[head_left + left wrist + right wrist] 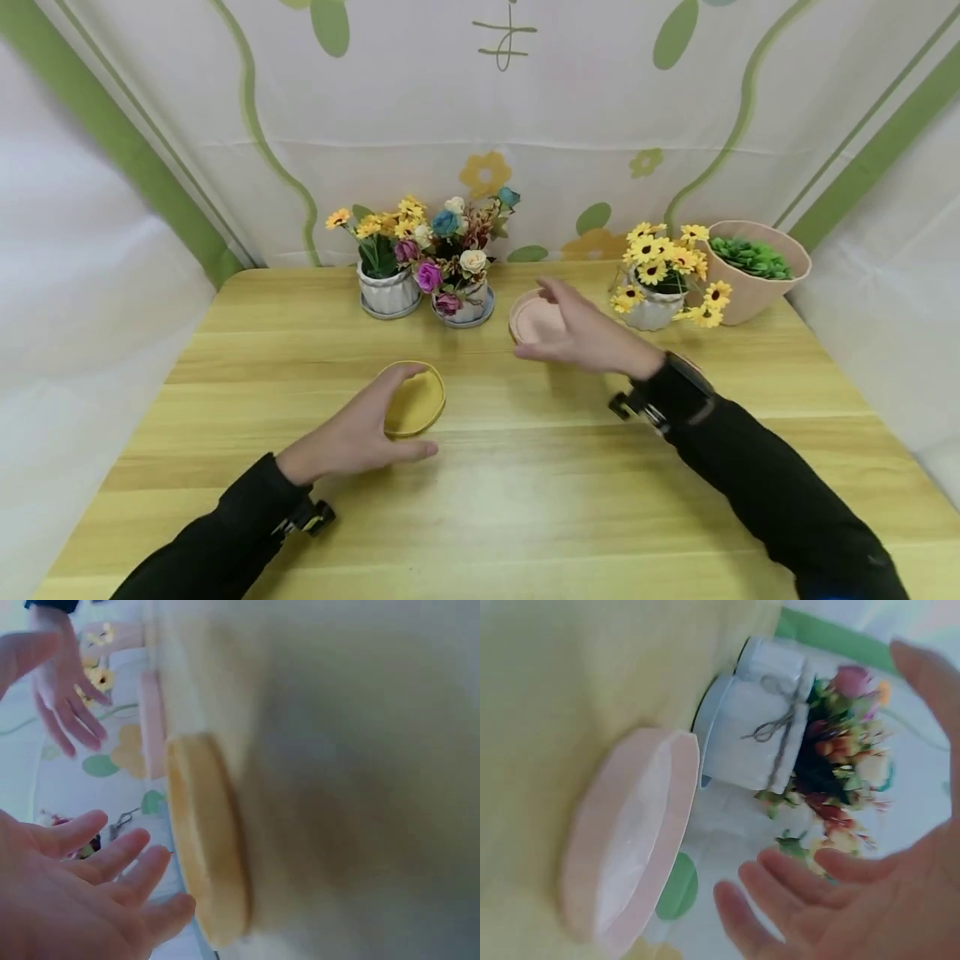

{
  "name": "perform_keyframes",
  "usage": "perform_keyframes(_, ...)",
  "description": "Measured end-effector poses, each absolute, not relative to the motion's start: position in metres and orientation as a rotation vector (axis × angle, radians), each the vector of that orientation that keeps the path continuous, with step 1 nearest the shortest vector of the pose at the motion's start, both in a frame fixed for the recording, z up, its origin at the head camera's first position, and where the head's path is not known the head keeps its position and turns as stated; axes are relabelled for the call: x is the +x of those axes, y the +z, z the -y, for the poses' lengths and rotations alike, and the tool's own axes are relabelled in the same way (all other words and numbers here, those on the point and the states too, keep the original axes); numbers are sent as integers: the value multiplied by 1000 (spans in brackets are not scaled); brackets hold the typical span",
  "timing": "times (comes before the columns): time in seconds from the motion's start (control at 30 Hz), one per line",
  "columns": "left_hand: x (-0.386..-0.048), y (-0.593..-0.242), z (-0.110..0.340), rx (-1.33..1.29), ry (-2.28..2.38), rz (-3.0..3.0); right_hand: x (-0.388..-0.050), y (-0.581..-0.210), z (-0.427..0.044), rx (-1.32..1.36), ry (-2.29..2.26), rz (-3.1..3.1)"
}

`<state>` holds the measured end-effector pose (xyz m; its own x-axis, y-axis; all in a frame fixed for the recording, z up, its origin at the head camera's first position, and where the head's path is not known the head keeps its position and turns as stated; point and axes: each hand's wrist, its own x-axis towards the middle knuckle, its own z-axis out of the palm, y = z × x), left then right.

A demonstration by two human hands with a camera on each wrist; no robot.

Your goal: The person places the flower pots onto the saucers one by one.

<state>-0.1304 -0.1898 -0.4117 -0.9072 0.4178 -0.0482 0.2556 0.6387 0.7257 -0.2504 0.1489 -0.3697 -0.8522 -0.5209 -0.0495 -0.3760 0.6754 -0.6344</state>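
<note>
A shallow yellow round saucer point(418, 404) sits on the wooden table, its rim also visible in the left wrist view. My left hand point(356, 435) reaches beside it with fingers and thumb spread; one fingertip is at the rim, and I cannot tell if it touches. Further back lies a shallow pink round saucer point(634, 840). Over its right side hovers my right hand point(588, 335), fingers apart, with nothing between them. Part of the pink saucer is hidden behind that hand in the head view.
Two white pots of artificial flowers, one yellow point(388, 292) and one mixed point(467, 302), stand on saucers at the back. At the back right are a white pot with yellow flowers point(654, 310) and a larger pink pot point(742, 292) holding green leaves. A printed curtain point(420, 100) hangs behind.
</note>
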Motion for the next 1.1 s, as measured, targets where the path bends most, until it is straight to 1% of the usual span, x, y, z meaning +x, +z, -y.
perform_keyframes(0.2,-103,-422,198,545,1055,-2645,-198,-370,-205,-528,-905,-2877)
perform_keyframes(0.3,-95,-423,203,563,1035,-2692,-185,-371,-231,-371,-803,-2977)
perform_keyframes(0.4,-92,-423,211,569,1015,-2765,-181,-377,-256,-187,-715,-3050)
perform_keyframes(0.5,-95,-423,219,530,1023,-2796,-184,-385,-279,-24,-664,-3110)
perform_keyframes(0.6,-100,-425,225,490,1043,-2781,-193,-395,-295,79,-675,-3127)
perform_keyframes(0.8,-110,-437,223,438,1104,-2700,-221,-412,-309,97,-826,-3027)
perform_keyframes(0.97,-115,-444,215,458,1138,-2685,-240,-420,-312,17,-968,-2967)
perform_keyframes(1.03,-117,-445,213,467,1137,-2675,-245,-421,-311,41,-983,-2934)
perform_keyframes(1.1,-118,-446,210,473,1140,-2664,-248,-421,-309,125,-949,-2876)
